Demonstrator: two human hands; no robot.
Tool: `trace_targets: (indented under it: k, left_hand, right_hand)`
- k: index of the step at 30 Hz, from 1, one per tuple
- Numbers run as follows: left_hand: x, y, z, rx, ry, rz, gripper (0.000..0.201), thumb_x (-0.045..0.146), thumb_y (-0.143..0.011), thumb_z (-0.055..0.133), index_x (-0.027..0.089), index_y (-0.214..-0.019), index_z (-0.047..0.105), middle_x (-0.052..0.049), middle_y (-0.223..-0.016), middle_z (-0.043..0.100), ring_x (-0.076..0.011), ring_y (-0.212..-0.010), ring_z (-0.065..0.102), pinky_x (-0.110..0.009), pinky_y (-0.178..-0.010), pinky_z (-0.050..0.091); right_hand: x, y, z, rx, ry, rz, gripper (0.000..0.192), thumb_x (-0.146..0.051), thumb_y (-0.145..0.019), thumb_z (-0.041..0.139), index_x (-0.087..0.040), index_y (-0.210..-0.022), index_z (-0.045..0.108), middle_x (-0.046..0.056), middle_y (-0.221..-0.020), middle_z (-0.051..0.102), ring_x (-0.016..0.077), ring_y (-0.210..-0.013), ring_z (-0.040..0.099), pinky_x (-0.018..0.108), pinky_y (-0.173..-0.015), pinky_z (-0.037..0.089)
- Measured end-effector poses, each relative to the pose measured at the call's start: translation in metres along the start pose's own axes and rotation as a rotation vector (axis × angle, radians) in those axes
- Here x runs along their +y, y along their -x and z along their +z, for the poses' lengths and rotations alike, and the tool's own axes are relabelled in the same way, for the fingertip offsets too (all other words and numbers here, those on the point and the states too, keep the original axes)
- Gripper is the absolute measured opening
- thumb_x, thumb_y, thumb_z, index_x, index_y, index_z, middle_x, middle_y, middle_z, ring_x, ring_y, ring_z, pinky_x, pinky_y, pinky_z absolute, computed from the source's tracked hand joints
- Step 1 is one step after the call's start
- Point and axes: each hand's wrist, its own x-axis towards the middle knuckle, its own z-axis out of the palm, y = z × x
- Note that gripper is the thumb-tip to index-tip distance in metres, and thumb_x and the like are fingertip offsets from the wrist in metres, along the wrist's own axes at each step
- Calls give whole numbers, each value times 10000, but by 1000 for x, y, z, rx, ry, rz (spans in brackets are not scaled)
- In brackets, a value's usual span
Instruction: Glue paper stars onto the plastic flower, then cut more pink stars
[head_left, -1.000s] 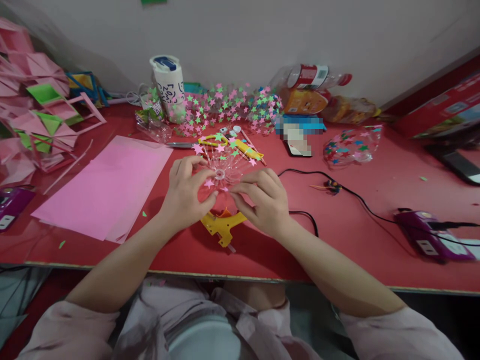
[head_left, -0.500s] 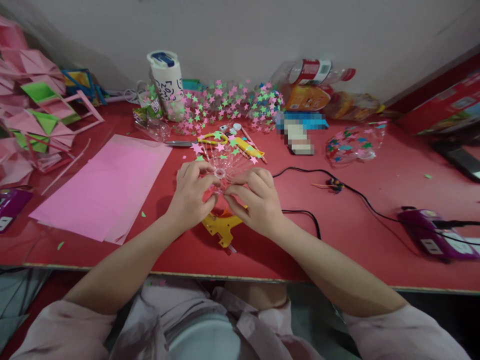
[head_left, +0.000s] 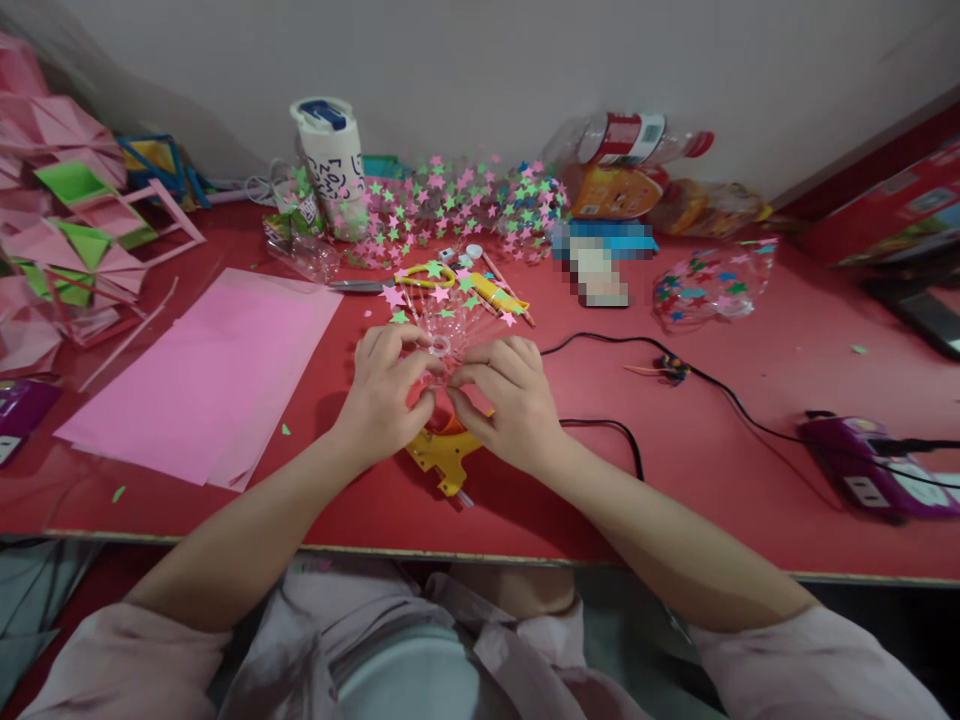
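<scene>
Listing from the left: pink paper, flat on the counter. My left hand: fingers curved, slightly parted, at the near side of the clear piece; whether they grip, I cannot tell. That piece: on the counter between my hands, ring at centre; stars already on far strips, near side mostly hidden, so what remains there is uncertain. Glue gun: nearer me, seemingly unheld. Starred pieces, behind: finished, I judge. My right hand: fingers bent, tips close, hold likewise unclear.

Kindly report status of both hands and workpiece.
Left hand, right hand: close together, hold unclear. Clear plastic piece: star-tipped, spread beyond hands. Yellow glue gun: close by.
</scene>
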Motion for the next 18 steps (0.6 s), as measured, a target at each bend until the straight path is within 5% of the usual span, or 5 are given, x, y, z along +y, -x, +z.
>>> trace_targets:
  k: [18]
  left_hand:
    - [4, -1, -4, -43, 126, -19, 138, 123, -733, 593, 202, -844, 570, -66, -1090, 559, -220, -1053, 500, -426, -943, 429]
  right_hand:
    - [-4, -1, 0, -29, -2, 178, 50, -209, -835, 553, -197, -790, 570, 34, -857, 606, 190, -822, 512, 365, -758, 326]
